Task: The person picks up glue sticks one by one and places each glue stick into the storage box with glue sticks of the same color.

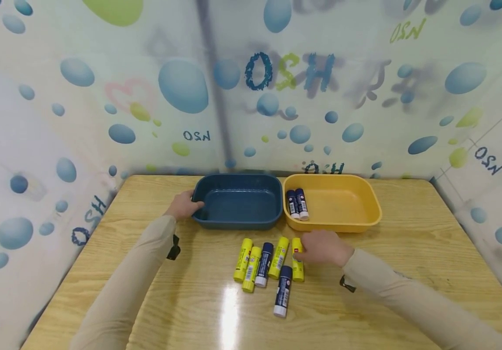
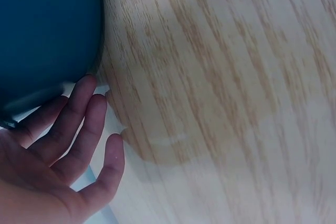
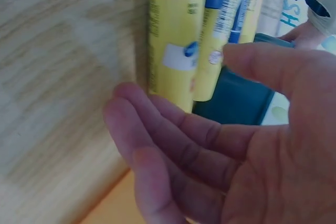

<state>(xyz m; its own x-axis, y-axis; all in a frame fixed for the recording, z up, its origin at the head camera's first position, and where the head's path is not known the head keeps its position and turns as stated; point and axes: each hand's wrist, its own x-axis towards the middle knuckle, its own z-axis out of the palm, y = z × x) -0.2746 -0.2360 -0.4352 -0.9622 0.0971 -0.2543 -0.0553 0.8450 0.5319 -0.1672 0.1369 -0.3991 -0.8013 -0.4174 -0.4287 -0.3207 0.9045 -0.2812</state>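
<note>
At the dark blue tray (image 1: 238, 226), my left hand (image 1: 184, 205) grips the left end, thumb over the rim and fingers against the outer wall. My right hand (image 1: 323, 247) is beside the rightmost yellow glue stick (image 1: 298, 273), fingers loosely bent and partly covering it from the head camera. In the right wrist view the fingertips (image 3: 126, 90) are right at the end of that yellow glue stick (image 3: 176, 19), and the palm holds nothing. Several more yellow glue sticks (image 1: 242, 262) lie in a row with a navy glue stick (image 1: 264, 265). Another navy glue stick (image 1: 282, 291) lies nearer me.
A yellow tray (image 1: 343, 227) stands right of the blue one, their ends close together. Two navy glue sticks (image 1: 296, 204) lie in its left end. The wooden table (image 1: 181, 301) meets a patterned curtain (image 1: 242, 126) at its far edge.
</note>
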